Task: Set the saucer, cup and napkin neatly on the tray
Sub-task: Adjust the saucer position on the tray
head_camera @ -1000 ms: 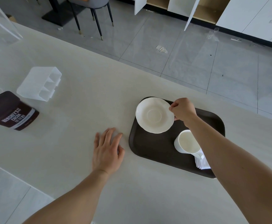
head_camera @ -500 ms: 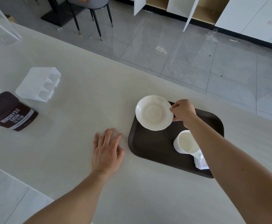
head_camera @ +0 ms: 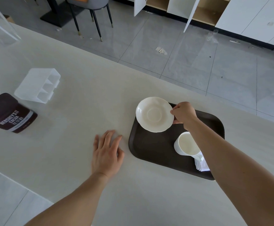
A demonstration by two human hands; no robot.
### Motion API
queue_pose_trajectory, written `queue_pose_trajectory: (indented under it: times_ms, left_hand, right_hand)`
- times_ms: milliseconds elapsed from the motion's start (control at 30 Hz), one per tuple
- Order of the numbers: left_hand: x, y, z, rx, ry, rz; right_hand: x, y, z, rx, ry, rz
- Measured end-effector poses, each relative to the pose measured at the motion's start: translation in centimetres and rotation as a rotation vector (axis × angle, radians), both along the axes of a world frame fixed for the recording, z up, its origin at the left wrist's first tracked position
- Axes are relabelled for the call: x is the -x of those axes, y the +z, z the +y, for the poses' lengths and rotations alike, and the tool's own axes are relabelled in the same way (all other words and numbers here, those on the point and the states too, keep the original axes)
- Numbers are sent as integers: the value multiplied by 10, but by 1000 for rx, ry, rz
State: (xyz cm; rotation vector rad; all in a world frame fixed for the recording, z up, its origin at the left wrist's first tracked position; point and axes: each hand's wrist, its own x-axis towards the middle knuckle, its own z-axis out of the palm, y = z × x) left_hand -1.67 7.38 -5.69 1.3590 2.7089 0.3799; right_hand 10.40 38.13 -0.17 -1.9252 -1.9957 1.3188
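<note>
Two bare forearms reach up from the bottom edge of the frame over a pale counter (head_camera: 67, 160). The left hand (head_camera: 106, 154) lies flat, palm down, on the counter just below centre, fingers spread and loose, holding nothing; its thumb side comes close to the left edge of the tray without touching it.

Right of centre sits a dark brown tray (head_camera: 151, 149) with rounded corners. In its lower right part a white cup (head_camera: 185, 144) stands upright and empty, partly crossed by the right forearm. A folded white napkin (head_camera: 201, 164) lies just below and to the right of the cup, its upper part tucked under the cup or its handle; which one cannot be told, since the arm covers the rest.

Further up, the right hand (head_camera: 184, 114) is curled closed, pinching the right rim of a white saucer (head_camera: 154, 114) between thumb and fingers. The saucer tilts slightly and hangs over the tray's upper left corner, its far edge reaching past the tray rim above the counter. Whether its lower edge touches the tray is unclear.

At the left of the frame a brown cocoa tub (head_camera: 11, 113) lies on its side, with a clear plastic divided holder (head_camera: 38, 85) just above it. Beyond the counter, in the upper part of the frame, are grey floor tiles (head_camera: 198, 62), chair legs (head_camera: 98, 22) and white cabinets with open doors (head_camera: 190, 8).
</note>
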Motion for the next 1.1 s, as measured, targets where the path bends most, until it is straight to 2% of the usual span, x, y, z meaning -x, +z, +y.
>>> queue_pose_trajectory:
  times_ms: [800, 933, 1100]
  left_hand:
    - [0, 1, 0, 2, -7, -2]
    - [1, 0, 0, 4, -4, -1]
    - [1, -1, 0, -14, -1, 8]
  right_hand:
    - [-4, 11, -1, 115, 4, 50]
    - [-25, 26, 0, -22, 20, 93]
    - [-92, 53, -12, -244, -89, 116]
